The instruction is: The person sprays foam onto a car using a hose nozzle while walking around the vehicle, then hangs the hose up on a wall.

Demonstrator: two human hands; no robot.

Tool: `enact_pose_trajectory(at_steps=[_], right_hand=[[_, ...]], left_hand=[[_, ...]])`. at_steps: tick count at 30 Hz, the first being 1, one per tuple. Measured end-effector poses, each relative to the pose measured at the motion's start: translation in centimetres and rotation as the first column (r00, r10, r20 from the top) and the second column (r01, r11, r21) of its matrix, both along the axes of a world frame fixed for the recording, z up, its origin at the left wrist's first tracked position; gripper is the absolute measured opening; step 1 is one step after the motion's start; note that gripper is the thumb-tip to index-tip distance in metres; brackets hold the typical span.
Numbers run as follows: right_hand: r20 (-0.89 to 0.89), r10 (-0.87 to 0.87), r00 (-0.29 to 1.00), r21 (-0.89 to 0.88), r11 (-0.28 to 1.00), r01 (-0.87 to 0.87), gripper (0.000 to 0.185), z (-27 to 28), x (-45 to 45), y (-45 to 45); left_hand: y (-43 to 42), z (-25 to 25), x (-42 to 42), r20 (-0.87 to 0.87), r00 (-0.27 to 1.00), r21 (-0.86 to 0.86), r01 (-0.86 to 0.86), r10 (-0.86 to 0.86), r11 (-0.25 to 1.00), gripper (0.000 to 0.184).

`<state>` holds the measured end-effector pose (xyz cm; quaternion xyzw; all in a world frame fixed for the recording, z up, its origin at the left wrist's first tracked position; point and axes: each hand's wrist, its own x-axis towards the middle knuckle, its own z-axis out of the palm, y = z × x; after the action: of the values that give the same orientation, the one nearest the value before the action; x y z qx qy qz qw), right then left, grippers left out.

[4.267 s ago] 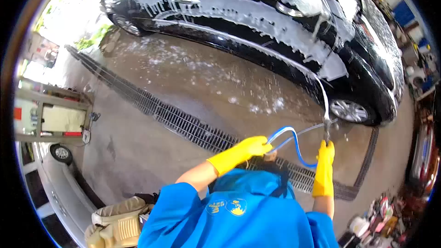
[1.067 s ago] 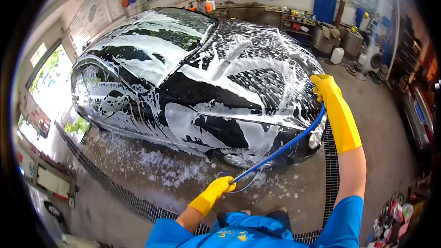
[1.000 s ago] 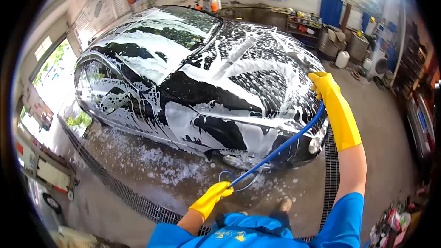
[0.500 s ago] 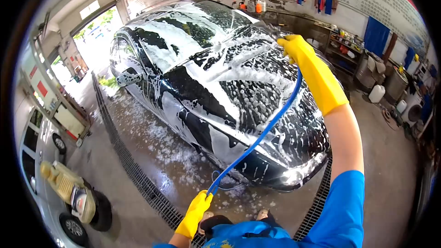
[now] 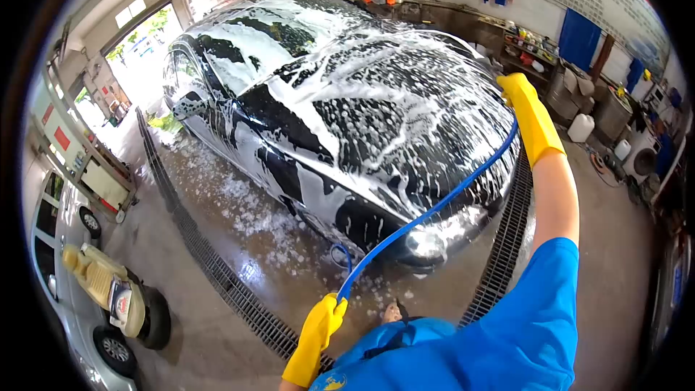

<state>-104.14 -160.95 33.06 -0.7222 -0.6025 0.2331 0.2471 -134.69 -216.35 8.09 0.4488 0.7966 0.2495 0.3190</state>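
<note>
A black car [image 5: 384, 137] stands before me, its hood and windows streaked with white foam. My right hand [image 5: 523, 94], in a long yellow glove, is raised at the hood's right side. It is closed around the spray gun at the hose's end; the gun is mostly hidden behind the glove. From there a blue hose [image 5: 441, 201] curves down across the car's front to my left hand [image 5: 323, 318]. That hand, also yellow-gloved, is low near my body and wrapped around the hose. A loop of hose hangs beyond it, near the wet floor.
Drain grates [image 5: 210, 264] run along both sides of the car. At left are a silver vehicle [image 5: 69, 275] and a stack of yellowish containers [image 5: 108, 293]. Shelves [image 5: 532, 51] with bottles, a white jug [image 5: 580, 128] and metal drums [image 5: 614, 114] line the right wall.
My right hand has moved right and slightly down, drawing the hose with it. The left hand keeps its grip on the hose. My view has shifted a little to the right.
</note>
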Motion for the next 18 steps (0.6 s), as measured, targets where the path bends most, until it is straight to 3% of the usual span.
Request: enact_pose_trajectory(at_steps=[1, 3, 5, 9, 11, 13, 17, 18], right_hand=[[0.035, -0.026, 0.999, -0.036, 0.999, 0.028, 0.040, -0.7, 2.1, -1.7], [-0.063, -0.047, 0.997, -0.070, 0.997, 0.043, 0.040, -3.4, 5.6, -5.3], [-0.214, 0.087, 0.973, -0.062, 0.993, -0.102, 0.033, -5.4, 8.0, -11.5], [-0.282, 0.266, 0.922, -0.134, 0.941, -0.312, 0.032, -7.7, 11.3, -25.2], [-0.340, 0.217, 0.915, -0.181, 0.940, -0.290, 0.040, -8.8, 13.7, -30.2], [-0.312, 0.075, 0.947, -0.180, 0.974, -0.136, 0.037, -10.0, 16.3, -33.4], [-0.271, -0.123, 0.955, -0.195, 0.978, 0.071, 0.037, -14.2, 22.3, -35.6], [-0.281, -0.118, 0.952, -0.220, 0.974, 0.056, 0.037, -15.2, 23.0, -36.4]], left_hand=[[-1.1, 0.1, 1.0, -0.020, 1.000, 0.004, 0.012, -0.012, 1.000, 0.025], [-3.7, -1.1, 2.2, -0.101, 0.995, 0.054, 0.018, -0.013, 0.998, 0.023], [-6.4, -1.6, 3.4, -0.096, 0.995, 0.076, 0.009, -0.001, 0.997, 0.023], [-11.5, -2.8, 5.6, -0.131, 0.991, -0.004, -0.027, 0.026, 1.000, 0.023], [-13.9, -3.5, 6.6, -0.231, 0.973, -0.039, -0.025, 0.015, 0.999, 0.023], [-16.3, -3.7, 7.6, -0.283, 0.959, -0.037, -0.002, -0.008, 0.999, 0.023], [-18.6, -0.7, 10.4, -0.107, 0.989, -0.149, -0.122, 0.106, 0.981, 0.024], [-18.9, 0.5, 11.2, 0.009, 0.980, -0.220, -0.194, 0.201, 0.956, 0.030]])
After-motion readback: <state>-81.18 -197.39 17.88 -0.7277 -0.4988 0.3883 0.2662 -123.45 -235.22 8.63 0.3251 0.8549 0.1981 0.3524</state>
